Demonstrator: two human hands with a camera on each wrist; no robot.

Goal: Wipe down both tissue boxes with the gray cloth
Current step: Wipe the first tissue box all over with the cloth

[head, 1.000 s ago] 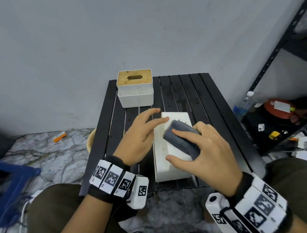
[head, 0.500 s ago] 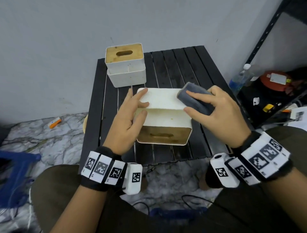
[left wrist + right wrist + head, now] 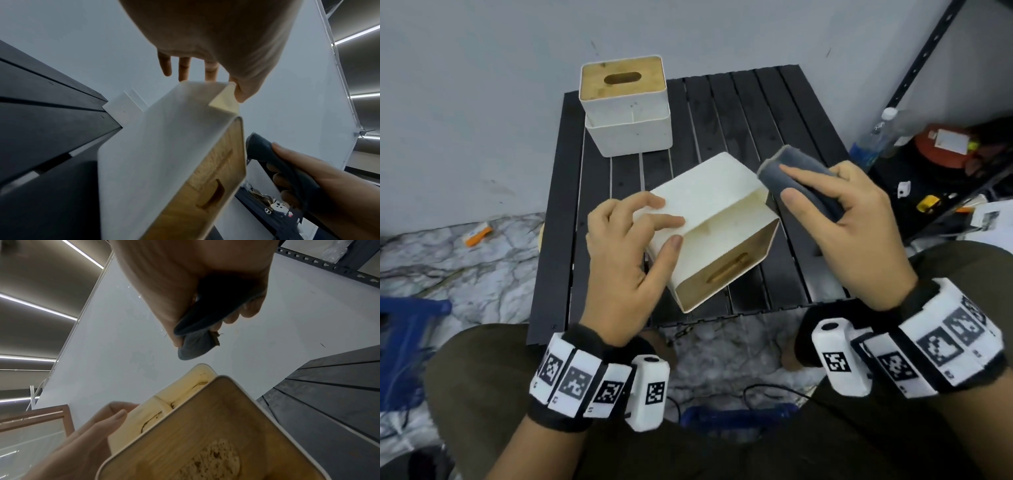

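Table (image 3: 750, 113): black slats; it carries both tissue boxes in front of you.
Near box (image 3: 709, 219): white, tipped on its side at the table's middle, its wooden slotted face turned toward you and to the right.
Far box (image 3: 626, 113): white, upright at the back left of the table, wooden slotted lid up, well apart from your hands.
Left hand (image 3: 626, 253): your grip is loose, fingers nearly straight on the near box's upper face, thumb pressed against its side.
Right hand (image 3: 856, 219): your grip is closed round the gray cloth (image 3: 801, 178), thumb and fingers pinching the folded wad just beside the near box's right edge.
Head view: cannot tell whether cloth and box touch.
Right wrist view: a gap shows between the cloth (image 3: 197, 344) and the box (image 3: 205, 426); brown stains mark the box's pale side.
Left wrist view: your fingertips (image 3: 185, 69) reach over the box's far edge.
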